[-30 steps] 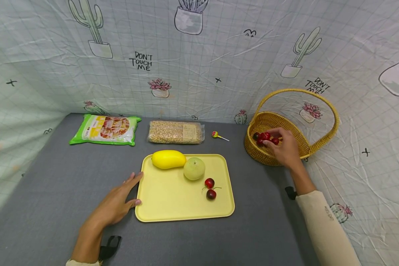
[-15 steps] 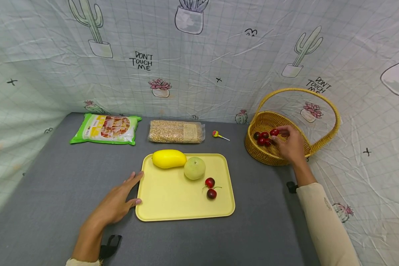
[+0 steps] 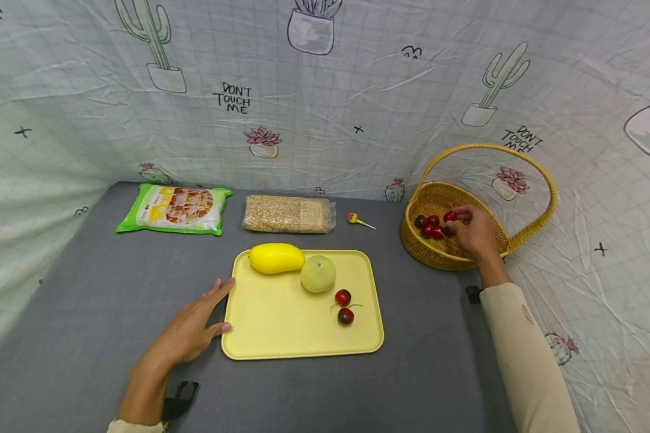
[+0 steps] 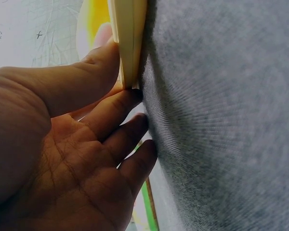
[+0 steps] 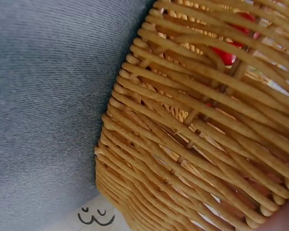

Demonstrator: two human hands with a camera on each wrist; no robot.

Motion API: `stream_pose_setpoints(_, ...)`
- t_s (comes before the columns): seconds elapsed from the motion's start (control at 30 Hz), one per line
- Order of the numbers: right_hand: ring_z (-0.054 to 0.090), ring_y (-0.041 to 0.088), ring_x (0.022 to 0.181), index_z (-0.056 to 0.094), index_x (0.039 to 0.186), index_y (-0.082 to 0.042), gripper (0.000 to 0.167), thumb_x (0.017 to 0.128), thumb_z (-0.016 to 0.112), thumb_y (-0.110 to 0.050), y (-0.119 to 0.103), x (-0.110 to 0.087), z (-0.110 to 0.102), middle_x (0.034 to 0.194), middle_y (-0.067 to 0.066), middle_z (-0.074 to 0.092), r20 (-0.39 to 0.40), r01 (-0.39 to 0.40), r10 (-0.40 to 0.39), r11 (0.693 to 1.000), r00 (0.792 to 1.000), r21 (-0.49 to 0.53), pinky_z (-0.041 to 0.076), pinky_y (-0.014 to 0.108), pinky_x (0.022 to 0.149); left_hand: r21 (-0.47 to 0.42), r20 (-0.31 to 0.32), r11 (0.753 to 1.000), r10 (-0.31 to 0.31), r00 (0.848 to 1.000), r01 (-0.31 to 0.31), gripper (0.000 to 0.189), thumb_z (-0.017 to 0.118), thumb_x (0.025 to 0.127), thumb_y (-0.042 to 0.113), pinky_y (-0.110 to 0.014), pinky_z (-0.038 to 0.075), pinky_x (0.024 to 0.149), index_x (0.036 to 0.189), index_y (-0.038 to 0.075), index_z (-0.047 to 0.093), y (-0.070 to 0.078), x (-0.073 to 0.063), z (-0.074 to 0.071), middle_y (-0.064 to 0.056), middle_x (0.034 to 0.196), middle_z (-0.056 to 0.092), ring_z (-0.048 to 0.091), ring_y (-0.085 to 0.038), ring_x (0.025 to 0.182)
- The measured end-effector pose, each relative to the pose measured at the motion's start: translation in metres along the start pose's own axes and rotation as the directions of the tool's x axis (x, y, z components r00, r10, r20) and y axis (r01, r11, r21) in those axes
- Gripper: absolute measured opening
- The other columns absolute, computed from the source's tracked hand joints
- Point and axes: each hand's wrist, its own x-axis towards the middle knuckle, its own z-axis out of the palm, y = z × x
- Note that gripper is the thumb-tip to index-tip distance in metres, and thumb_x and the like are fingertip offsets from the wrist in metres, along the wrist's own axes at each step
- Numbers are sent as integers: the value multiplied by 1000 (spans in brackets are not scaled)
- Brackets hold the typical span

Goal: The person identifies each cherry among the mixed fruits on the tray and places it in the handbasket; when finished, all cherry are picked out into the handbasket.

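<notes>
In the head view my right hand [image 3: 478, 233] reaches inside the wicker basket [image 3: 430, 257], thumb and forefinger pinching a red cherry [image 3: 451, 215]. Several other cherries [image 3: 427, 230] lie on the basket's floor beside those fingertips. The right wrist view is mostly filled by the basket's woven side [image 5: 183, 120], with bits of red showing through the weave. My left hand [image 3: 184, 331] rests at the left edge of the yellow tray [image 3: 281, 331], its fingers extended. Up close, the thumb touches the tray's rim [image 4: 127, 43] and the other fingertips are down at the grey cloth.
On the tray lie a yellow mango [image 3: 276, 258], a round green fruit [image 3: 318, 274] and two dark cherries [image 3: 345, 316]. Behind it are a green-edged food bag [image 3: 181, 208], a pack of grain [image 3: 287, 214] and a lollipop [image 3: 357, 221]. The basket's tall handle [image 3: 541, 222] arches over its opening.
My right hand has drawn slightly right and up from the pile of cherries, one cherry now pinched apart from the others. The left hand stays at the tray's edge.
</notes>
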Motion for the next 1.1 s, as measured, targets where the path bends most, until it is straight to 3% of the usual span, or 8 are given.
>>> stream_pose_setpoints(0.3, 59, 49, 124, 63, 137, 1, 40, 104, 70, -21, 6, 11, 1, 134, 31, 66, 67, -74, 78, 996, 995, -51, 47, 66, 103, 3, 0, 1000, -8, 1000, 8, 88, 79, 94, 10, -77, 34, 117, 168, 9, 31, -2, 1, 2, -34, 169, 27, 34, -61, 150)
stream_pose_setpoints(0.57, 63, 47, 109, 68, 131, 3, 36, 102, 73, -19, 14, 22, 9, 122, 31, 73, 81, -34, 43, 994, 996, -104, 50, 61, 94, 6, -4, 1000, -1, 1000, 1, 88, 79, 94, 11, -76, 35, 117, 168, 9, 31, -3, 1, 3, -34, 169, 28, 34, -61, 151)
stream_pose_setpoints(0.83, 56, 51, 129, 68, 132, 4, 37, 103, 70, -19, 18, 27, 12, 128, 31, 71, 133, -36, 56, 988, 990, -148, 41, 66, 114, -1, -7, 1000, 0, 1000, 0, 88, 79, 94, 9, -76, 34, 117, 168, 9, 32, -4, 2, 5, -33, 170, 28, 34, -59, 152)
stream_pose_setpoints(1.1, 53, 51, 134, 64, 137, 6, 41, 104, 68, -18, 13, 27, 12, 132, 32, 69, 172, -40, 68, 986, 983, -164, 42, 66, 114, 0, -17, 1000, 2, 1000, -2, 87, 79, 94, 8, -76, 33, 118, 168, 8, 32, -3, 2, 5, -33, 170, 28, 33, -60, 152)
